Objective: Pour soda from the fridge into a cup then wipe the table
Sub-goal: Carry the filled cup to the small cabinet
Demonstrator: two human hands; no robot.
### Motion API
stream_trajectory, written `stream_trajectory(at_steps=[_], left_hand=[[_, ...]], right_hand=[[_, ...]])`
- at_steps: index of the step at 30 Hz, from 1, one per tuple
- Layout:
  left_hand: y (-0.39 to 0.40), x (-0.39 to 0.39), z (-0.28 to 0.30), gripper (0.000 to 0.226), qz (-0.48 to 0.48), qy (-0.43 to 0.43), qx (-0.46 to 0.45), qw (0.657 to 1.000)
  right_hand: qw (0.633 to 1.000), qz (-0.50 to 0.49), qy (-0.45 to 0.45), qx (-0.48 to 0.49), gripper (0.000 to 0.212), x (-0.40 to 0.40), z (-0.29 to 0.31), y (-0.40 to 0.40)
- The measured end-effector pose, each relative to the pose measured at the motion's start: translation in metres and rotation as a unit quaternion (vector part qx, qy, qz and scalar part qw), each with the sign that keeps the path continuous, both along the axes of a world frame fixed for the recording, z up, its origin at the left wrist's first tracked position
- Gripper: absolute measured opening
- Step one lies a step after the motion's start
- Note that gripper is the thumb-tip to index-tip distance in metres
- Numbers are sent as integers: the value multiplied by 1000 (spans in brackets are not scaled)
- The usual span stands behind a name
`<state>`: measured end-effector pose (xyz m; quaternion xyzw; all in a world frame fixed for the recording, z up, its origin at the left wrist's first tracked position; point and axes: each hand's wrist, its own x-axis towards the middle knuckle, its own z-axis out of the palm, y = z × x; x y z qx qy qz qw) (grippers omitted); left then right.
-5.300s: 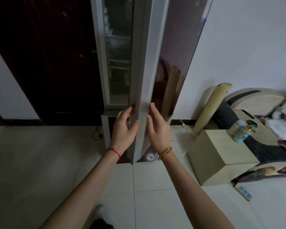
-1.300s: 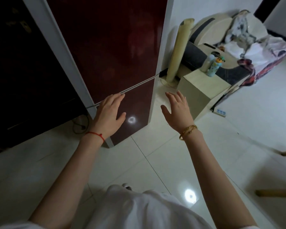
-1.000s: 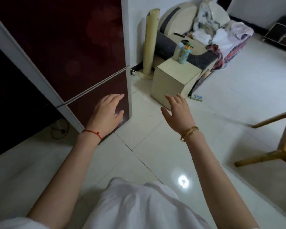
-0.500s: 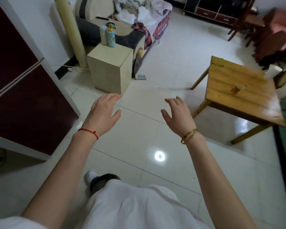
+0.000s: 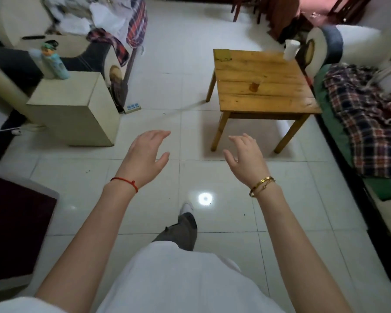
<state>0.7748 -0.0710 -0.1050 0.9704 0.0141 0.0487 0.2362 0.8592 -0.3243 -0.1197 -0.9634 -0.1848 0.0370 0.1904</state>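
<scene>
Both hands empty, held out over the white tiled floor [image 5: 149, 93], palms down. Left hand [image 5: 146, 155] has fingers straight and relaxed, thumb out to the side, nothing in it; red string bracelet [image 5: 125, 181] on the wrist. Right hand [image 5: 246, 155] has fingers loosely bent downward, nothing held; gold bangles [image 5: 262, 186] on the wrist. Hands apart from each other, neither touching anything.

Cup [image 5: 256, 83], clear with amber liquid in the bottom, stands upright on the wooden table [image 5: 246, 102], ahead of the right hand and well apart from it, roughly mid-tabletop. Table's near legs are just beyond the right fingertips in the view. White paper roll [image 5: 290, 49] at the table's far right corner, further beyond the cup. A flat yellowish item [image 5: 222, 54] lies on the far left corner; cannot tell what it is.

Ahead-left of the left hand: beige box-shaped cabinet [image 5: 77, 109] with a teal character bottle [image 5: 55, 62] on its far edge. Power strip [image 5: 133, 107] on the floor just beside the cabinet. Beyond that, sofa [image 5: 11, 21] piled with clothes. Right of the right hand, well apart: couch [image 5: 384, 188] with a plaid blanket [image 5: 366, 114]. Dark red fridge door [image 5: 13, 224] at the left edge, behind the left forearm. Below the hands: white shirt, grey trouser leg, white shoe [image 5: 187, 207] stepping forward.
</scene>
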Motion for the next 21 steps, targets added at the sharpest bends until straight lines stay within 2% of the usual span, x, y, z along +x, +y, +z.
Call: stream_trajectory(at_steps=[7, 21], left_hand=[[-40, 107, -7, 50, -67, -4, 6, 998], [-133, 353, 15, 47, -128, -37, -15, 991]], right_hand=[[998, -57, 0, 5, 47, 75, -13, -50], [987, -142, -46, 66, 47, 281, 19, -132]])
